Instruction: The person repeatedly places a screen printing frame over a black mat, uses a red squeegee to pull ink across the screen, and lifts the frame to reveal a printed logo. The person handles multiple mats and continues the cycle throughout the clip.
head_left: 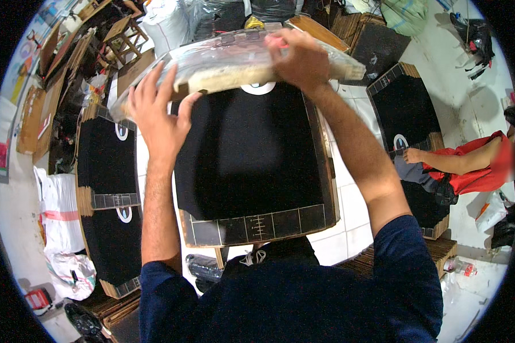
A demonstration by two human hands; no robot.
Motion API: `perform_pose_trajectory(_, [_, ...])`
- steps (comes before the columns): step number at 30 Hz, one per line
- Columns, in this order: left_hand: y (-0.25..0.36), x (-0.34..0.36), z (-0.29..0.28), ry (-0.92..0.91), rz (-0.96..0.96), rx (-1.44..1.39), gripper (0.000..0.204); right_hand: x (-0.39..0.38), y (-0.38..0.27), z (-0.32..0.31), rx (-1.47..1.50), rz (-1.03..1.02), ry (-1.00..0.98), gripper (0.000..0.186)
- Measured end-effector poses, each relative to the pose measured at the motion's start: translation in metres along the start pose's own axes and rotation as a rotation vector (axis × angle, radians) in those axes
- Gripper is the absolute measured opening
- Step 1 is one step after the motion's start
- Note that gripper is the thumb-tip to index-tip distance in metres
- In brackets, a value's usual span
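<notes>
Head view: pale frame behind fingers

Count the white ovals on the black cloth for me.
4: centre oval, partly behind the frame; upper-left oval; lower-left oval; right-side oval. More may be hidden.

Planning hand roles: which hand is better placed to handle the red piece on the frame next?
Probably the right: the right hand is curled at the red piece on the frame. The left hand is spread open near the frame's left end.
</notes>
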State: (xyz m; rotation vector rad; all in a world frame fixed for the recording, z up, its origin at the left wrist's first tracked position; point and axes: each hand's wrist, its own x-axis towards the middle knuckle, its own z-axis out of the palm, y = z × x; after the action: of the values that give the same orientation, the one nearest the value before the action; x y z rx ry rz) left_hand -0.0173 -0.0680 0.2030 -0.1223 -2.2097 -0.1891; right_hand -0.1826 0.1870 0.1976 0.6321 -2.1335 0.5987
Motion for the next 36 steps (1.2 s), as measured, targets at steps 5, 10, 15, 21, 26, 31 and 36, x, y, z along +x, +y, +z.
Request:
perform_pose_trajectory(5, [-0.052, -0.127, -0.037, 0.092, -0.371, -0.204, 0.018, 0.045, 0.002, -0.011, -0.091, 0.167, -0.226, 0.035])
perform_pose_trajectory(10, [-0.101, -0.362, -0.081, -0.082, -1.098, -0.153, 0.02, 0.089, 0.005, -0.014, -0.201, 0.288, -0.389, 0.047])
perform_pose_trajectory(15, [-0.055, -0.587, -0.114, -0.476, -1.633, -0.261, 0.028, 0.12, 0.018, -0.006, -0.238, 0.31, -0.422, 0.049])
perform_pose_trajectory(21, [0.047, -0.666, -0.07, -0.709, -1.659, -0.588, 0.044, 0.14, 0.035, -0.001, -0.218, 0.261, -0.446, 0.051])
perform_pose_trajectory(26, [0.072, -0.645, -0.049, -0.62, -1.693, -0.446, 0.047, 0.144, 0.034, -0.004, -0.224, 0.243, -0.437, 0.048])
perform_pose_trajectory(31, [0.063, -0.637, -0.049, -0.69, -1.714, -0.443, 0.047, 0.142, 0.032, -0.006, -0.216, 0.254, -0.436, 0.048])
perform_pose_trajectory(36, [0.052, -0.635, -0.049, -0.742, -1.751, -0.488, 0.041, 0.141, 0.034, -0.005, -0.213, 0.251, -0.419, 0.047])
